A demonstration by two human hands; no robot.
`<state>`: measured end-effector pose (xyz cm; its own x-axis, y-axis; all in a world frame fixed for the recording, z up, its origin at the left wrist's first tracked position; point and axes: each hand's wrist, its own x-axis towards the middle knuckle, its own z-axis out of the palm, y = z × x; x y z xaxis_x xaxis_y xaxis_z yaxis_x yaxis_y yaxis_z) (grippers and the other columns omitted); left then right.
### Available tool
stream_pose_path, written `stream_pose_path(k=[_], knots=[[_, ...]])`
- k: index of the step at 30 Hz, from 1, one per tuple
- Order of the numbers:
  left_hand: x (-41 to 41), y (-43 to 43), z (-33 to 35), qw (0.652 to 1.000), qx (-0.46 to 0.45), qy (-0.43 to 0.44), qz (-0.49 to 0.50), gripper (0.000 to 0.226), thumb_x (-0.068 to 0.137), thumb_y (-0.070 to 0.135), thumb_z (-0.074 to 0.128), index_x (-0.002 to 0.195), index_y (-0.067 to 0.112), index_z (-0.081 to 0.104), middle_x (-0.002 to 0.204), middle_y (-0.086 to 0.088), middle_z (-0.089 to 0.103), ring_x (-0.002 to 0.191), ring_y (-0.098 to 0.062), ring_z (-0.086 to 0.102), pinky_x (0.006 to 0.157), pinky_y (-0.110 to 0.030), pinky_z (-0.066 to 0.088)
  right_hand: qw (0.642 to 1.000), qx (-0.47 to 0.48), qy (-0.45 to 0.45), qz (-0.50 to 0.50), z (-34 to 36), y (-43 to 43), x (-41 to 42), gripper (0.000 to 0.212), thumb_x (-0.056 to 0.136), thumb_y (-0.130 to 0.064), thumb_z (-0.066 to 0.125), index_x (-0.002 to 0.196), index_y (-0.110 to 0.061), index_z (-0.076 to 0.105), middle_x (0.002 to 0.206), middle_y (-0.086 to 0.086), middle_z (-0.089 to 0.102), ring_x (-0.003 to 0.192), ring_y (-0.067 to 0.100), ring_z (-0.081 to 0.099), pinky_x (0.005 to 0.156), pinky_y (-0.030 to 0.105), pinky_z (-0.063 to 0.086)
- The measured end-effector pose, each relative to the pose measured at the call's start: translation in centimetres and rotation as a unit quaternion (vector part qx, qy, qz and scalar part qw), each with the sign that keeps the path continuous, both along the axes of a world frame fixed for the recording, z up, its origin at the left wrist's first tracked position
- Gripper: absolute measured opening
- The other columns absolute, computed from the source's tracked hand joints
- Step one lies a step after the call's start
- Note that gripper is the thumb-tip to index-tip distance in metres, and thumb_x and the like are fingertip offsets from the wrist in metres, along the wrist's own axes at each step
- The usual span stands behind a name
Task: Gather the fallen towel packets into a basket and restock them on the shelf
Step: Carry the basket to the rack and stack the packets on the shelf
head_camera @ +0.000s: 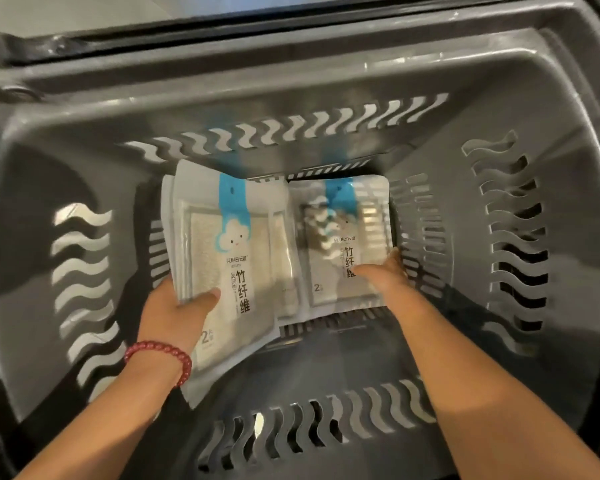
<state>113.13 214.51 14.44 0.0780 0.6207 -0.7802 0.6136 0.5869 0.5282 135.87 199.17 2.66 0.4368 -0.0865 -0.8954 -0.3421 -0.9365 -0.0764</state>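
Inside the deep grey plastic basket with wavy slots, the left hand – red bead bracelet at its wrist – has its grip closed round a stack of clear towel packets with blue cloud labels, thumb on top. The right hand pinches the near edge of a single matching packet – blurred, just right of the stack
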Motion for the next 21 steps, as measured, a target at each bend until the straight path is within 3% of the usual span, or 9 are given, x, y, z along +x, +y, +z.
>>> stream_pose_path(k=[3,6,10,12,14,16,18,21], knots=[[-0.1,-0.1,-0.2,1.000,0.003,0.002,-0.018,0.031,0.086,0.004,0.062,0.107,0.026,0.055,0.087,0.015,0.057,0.075,0.001,0.051,0.060,-0.016,0.038,0.999,0.002,-0.040,-0.019,0.2,-0.2,-1.1,0.085,0.081,-0.020,0.070,0.147,-0.010,0.018,0.150,0.013,0.031,0.135,0.031,0.035,0.109,0.038,0.033],[0.1,-0.4,0.0,1.000,-0.011,0.009,-0.009,0.032,0.086,0.004,0.062,0.113,0.022,0.058,0.094,0.009,0.058,0.082,-0.010,0.054,0.063,-0.018,0.039,0.987,0.013,-0.161,-0.006,1.6,0.3,-1.9,0.050,0.083,-0.018,0.067,0.126,-0.006,0.044,0.128,0.016,0.055,0.113,0.032,0.055,0.087,0.032,0.044],[0.5,-0.8,0.7,0.999,-0.025,0.033,0.011,0.033,0.087,0.004,0.062,0.117,0.016,0.057,0.099,0.003,0.058,0.091,-0.018,0.053,0.078,-0.030,0.042,0.962,0.026,-0.261,0.075,5.1,1.4,-2.5,0.025,0.092,-0.014,0.052,0.116,-0.006,0.053,0.109,0.015,0.063,0.097,0.032,0.060,0.073,0.033,0.045],[0.6,-1.0,1.2,0.998,-0.029,0.046,0.004,0.035,0.087,0.004,0.062,0.120,0.014,0.056,0.106,0.000,0.058,0.093,-0.018,0.052,0.082,-0.032,0.041,0.933,0.036,-0.330,0.142,7.3,1.6,-2.9,0.020,0.093,-0.012,0.052,0.112,-0.005,0.053,0.087,0.014,0.062,0.077,0.028,0.058,0.058,0.030,0.037],[0.9,-1.1,2.0,0.998,-0.034,0.048,0.001,0.036,0.088,0.004,0.061,0.122,0.013,0.056,0.110,-0.003,0.059,0.093,-0.020,0.053,0.083,-0.033,0.042,0.911,0.083,-0.374,0.150,9.7,1.5,-3.1,0.012,0.091,-0.009,0.054,0.102,-0.006,0.052,0.075,0.007,0.055,0.067,0.023,0.048,0.053,0.029,0.028],[1.1,-1.0,2.8,0.998,-0.040,0.041,0.004,0.036,0.089,0.005,0.060,0.123,0.013,0.056,0.112,-0.005,0.060,0.095,-0.022,0.054,0.086,-0.036,0.043,0.912,0.157,-0.365,0.100,11.9,1.1,-3.1,0.007,0.088,-0.005,0.056,0.093,-0.007,0.052,0.076,-0.003,0.055,0.069,0.020,0.050,0.055,0.027,0.034],[1.4,-0.7,3.8,0.998,-0.049,0.027,0.007,0.031,0.090,0.006,0.058,0.120,0.015,0.057,0.109,-0.004,0.060,0.098,-0.024,0.054,0.087,-0.039,0.044,0.922,0.234,-0.308,0.023,13.7,0.9,-3.2,0.013,0.087,-0.001,0.058,0.091,-0.013,0.054,0.079,-0.013,0.058,0.072,0.006,0.057,0.058,0.009,0.040],[1.8,-0.2,5.0,0.995,-0.092,-0.020,0.019,0.013,0.088,0.012,0.060,0.096,0.023,0.061,0.094,0.004,0.066,0.091,-0.021,0.060,0.076,-0.034,0.047,0.930,0.313,-0.183,-0.055,15.2,1.2,-4.2,0.020,0.087,0.001,0.057,0.097,-0.016,0.058,0.090,-0.011,0.064,0.075,-0.010,0.061,0.059,0.003,0.045]])
